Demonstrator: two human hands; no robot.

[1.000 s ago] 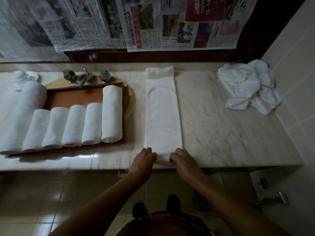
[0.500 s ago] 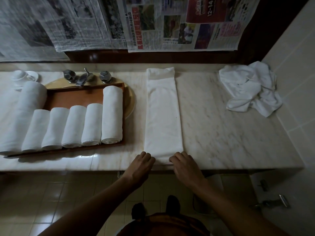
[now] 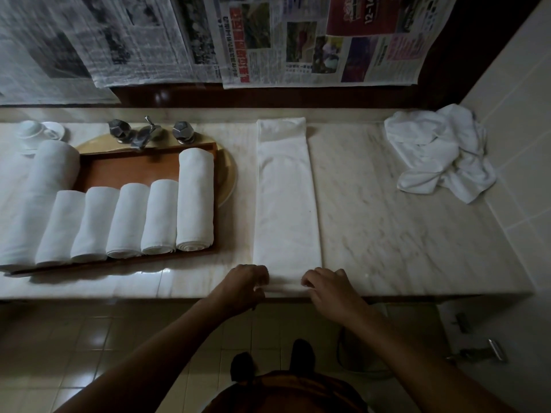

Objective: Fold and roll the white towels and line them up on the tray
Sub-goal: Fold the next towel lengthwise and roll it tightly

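A white towel folded into a long narrow strip lies on the marble counter, running from the back wall to the front edge. My left hand and my right hand grip its near end, fingers curled over a small first turn of the roll. To the left, a brown wooden tray holds several rolled white towels side by side. A larger rolled towel lies at the tray's left side.
A crumpled heap of white towels sits at the back right by the tiled wall. A faucet with two knobs and a white cup on a saucer stand behind the tray. Newspapers hang on the wall.
Both hands have curled the towel's near end up and over, starting a roll at the counter's front edge. The strip and tray have not shifted.
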